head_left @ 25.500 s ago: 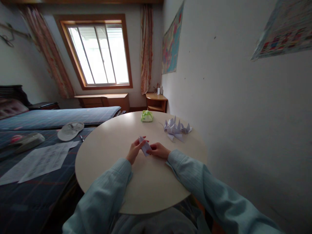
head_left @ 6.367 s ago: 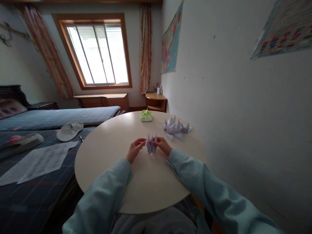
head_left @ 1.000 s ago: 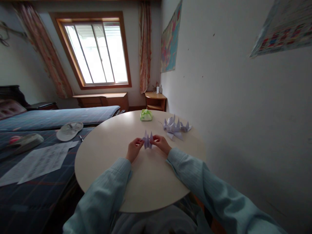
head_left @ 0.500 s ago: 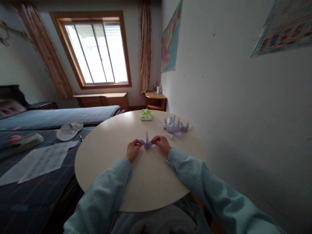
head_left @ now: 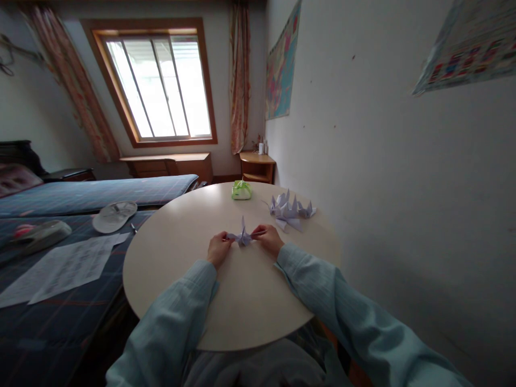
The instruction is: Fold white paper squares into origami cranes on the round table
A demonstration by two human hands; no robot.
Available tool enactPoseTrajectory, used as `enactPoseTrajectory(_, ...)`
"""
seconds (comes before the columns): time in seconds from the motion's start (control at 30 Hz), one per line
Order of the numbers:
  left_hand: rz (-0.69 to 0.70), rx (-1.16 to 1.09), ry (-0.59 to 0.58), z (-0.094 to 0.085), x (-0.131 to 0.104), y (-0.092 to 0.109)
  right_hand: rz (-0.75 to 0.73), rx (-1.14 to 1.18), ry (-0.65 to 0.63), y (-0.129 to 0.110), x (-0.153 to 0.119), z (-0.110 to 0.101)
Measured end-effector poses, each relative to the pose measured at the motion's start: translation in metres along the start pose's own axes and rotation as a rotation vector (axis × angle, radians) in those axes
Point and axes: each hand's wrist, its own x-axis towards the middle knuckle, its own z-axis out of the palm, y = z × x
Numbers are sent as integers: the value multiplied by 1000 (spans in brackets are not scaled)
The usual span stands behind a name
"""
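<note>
A folded pale lilac paper crane (head_left: 243,237) stands over the middle of the round cream table (head_left: 169,269), with one point sticking up. My left hand (head_left: 220,249) pinches its left wing between closed fingers. The right wing is pinched in my right hand (head_left: 269,239), fingers also closed. Beyond my right hand, several folded paper cranes (head_left: 288,209) lie in a cluster near the table's right edge. Both hands are low, close to the tabletop.
A green and white packet (head_left: 241,190) sits at the table's far edge. On the left, a bed (head_left: 80,317) holds printed sheets (head_left: 68,269), a light cap (head_left: 115,216) and a pen (head_left: 134,228). The wall (head_left: 387,177) runs along the right side.
My left hand has shifted very slightly left, and the crane's wings look a little more spread to the sides. The cluster of cranes has not moved.
</note>
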Motion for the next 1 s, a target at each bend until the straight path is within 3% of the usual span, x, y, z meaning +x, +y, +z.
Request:
enactPoseTrajectory(0.1,24,21,5,-1,-1,0,-48,-49,-19,-7,-3,-2)
enactPoseTrajectory(0.23,44,5,25,-2,-1,2,-248,-135,-49,-14,-6,-2)
enactPoseTrajectory(0.43,42,18,26,-2,-1,1,-489,-266,-92,-6,-5,2)
enactPoseTrajectory(1.0,34,-38,22,-2,-2,4,-496,-282,-97,-5,-5,3)
